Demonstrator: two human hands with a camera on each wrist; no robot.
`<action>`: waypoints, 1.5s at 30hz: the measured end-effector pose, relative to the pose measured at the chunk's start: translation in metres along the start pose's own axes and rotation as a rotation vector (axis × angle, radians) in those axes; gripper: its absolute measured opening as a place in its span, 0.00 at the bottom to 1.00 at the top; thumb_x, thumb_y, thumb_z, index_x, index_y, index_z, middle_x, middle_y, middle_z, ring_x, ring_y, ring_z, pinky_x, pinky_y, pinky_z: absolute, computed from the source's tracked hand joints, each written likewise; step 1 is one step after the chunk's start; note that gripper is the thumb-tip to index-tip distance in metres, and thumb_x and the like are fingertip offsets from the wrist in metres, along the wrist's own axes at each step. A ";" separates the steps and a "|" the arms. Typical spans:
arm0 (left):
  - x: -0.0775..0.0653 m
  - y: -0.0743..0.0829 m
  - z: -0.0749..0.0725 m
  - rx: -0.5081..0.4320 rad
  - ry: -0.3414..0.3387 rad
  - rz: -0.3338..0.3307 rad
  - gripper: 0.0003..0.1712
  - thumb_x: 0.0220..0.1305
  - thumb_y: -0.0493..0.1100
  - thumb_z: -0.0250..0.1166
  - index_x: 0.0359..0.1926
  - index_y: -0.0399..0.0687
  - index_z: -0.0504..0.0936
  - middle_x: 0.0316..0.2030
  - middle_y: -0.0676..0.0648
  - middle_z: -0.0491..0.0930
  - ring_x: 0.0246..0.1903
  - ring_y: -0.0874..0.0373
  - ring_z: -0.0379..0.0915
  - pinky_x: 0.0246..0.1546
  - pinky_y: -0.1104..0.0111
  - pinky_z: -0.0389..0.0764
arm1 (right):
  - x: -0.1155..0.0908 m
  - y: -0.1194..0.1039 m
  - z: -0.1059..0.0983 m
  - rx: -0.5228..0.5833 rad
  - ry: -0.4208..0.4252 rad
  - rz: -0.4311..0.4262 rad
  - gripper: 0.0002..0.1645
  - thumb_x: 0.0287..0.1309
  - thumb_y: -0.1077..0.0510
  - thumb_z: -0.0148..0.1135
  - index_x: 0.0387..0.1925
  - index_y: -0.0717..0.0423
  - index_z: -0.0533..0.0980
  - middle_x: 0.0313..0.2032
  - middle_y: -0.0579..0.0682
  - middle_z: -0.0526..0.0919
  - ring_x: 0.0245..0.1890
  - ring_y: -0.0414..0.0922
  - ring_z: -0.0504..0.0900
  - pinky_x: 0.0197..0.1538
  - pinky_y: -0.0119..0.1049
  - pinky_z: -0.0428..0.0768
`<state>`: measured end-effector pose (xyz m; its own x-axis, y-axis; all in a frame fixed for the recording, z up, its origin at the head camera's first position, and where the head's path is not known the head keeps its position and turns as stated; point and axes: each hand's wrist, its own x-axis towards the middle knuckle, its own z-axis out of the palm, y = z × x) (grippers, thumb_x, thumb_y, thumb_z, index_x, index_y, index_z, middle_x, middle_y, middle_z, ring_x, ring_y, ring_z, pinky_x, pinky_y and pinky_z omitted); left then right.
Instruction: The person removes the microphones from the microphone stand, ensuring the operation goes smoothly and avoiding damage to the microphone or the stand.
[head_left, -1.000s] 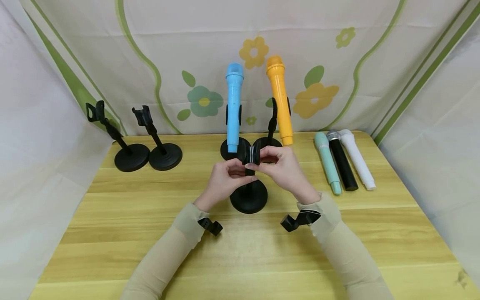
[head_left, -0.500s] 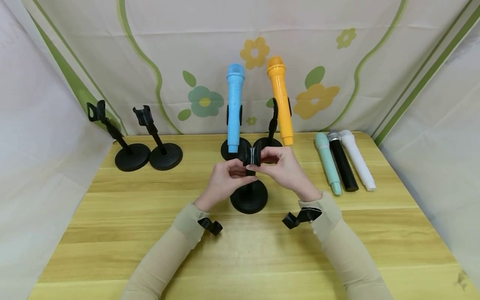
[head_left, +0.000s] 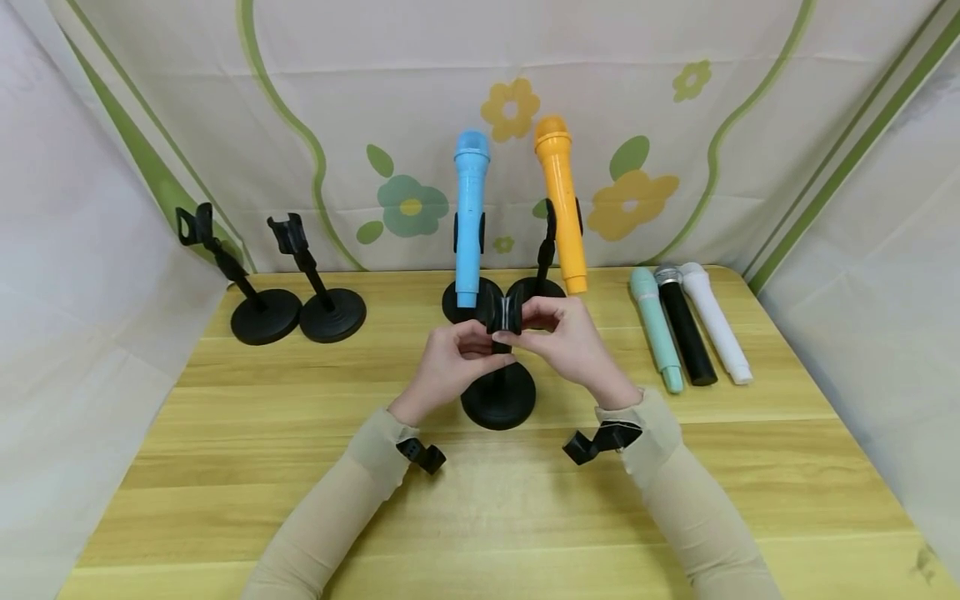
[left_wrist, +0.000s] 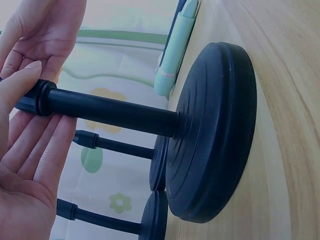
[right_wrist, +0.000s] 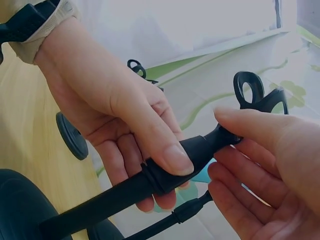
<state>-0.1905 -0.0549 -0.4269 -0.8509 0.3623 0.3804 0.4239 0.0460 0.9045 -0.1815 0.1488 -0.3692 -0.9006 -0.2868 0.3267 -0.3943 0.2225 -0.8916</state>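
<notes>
A black desktop microphone stand stands upright on its round base in the middle of the table. My left hand grips the collar of its pole between thumb and fingers, which the right wrist view shows closely. Higher up, my right hand pinches the neck just under the clip, touching it with thumb and fingertips. In the left wrist view the pole runs straight into the base. Behind it, a blue microphone and an orange microphone sit tilted in the clips of two other stands.
Two black stands with bare clips are at the back left of the wooden table. At the back right lie a mint microphone, a black one and a white one, side by side. Flowered cloth hangs behind.
The head view has shifted very slightly. Both hands keep their hold on the stand, and nothing else has visibly moved.
</notes>
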 end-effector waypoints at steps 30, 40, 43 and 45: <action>-0.022 0.010 -0.038 0.092 0.223 0.021 0.15 0.58 0.38 0.78 0.45 0.41 0.86 0.40 0.45 0.88 0.40 0.55 0.86 0.41 0.65 0.87 | -0.008 0.014 -0.011 0.092 -0.006 0.070 0.22 0.59 0.60 0.76 0.55 0.60 0.83 0.54 0.57 0.85 0.56 0.59 0.82 0.59 0.42 0.80; -0.028 0.010 -0.072 0.086 0.328 0.016 0.13 0.60 0.35 0.76 0.45 0.37 0.86 0.40 0.42 0.88 0.39 0.57 0.86 0.42 0.67 0.86 | -0.005 0.033 -0.007 0.088 0.002 0.148 0.26 0.59 0.55 0.77 0.57 0.58 0.82 0.55 0.55 0.84 0.54 0.51 0.83 0.55 0.36 0.82; -0.027 0.014 -0.079 0.108 0.359 0.021 0.12 0.61 0.32 0.74 0.46 0.34 0.86 0.41 0.39 0.87 0.39 0.59 0.85 0.42 0.69 0.86 | -0.003 0.037 -0.005 0.078 0.004 0.161 0.25 0.59 0.53 0.77 0.57 0.56 0.83 0.55 0.52 0.84 0.53 0.47 0.84 0.55 0.36 0.82; -0.026 0.020 -0.083 0.125 0.377 0.015 0.13 0.61 0.31 0.73 0.46 0.31 0.85 0.42 0.37 0.87 0.39 0.61 0.85 0.42 0.71 0.85 | -0.003 0.038 -0.003 0.077 0.003 0.165 0.26 0.59 0.53 0.77 0.57 0.58 0.82 0.55 0.54 0.84 0.53 0.47 0.84 0.55 0.36 0.82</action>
<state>-0.1850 -0.1405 -0.4028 -0.8887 -0.0021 0.4586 0.4520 0.1645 0.8767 -0.1947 0.1612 -0.4035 -0.9523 -0.2500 0.1750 -0.2264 0.1942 -0.9545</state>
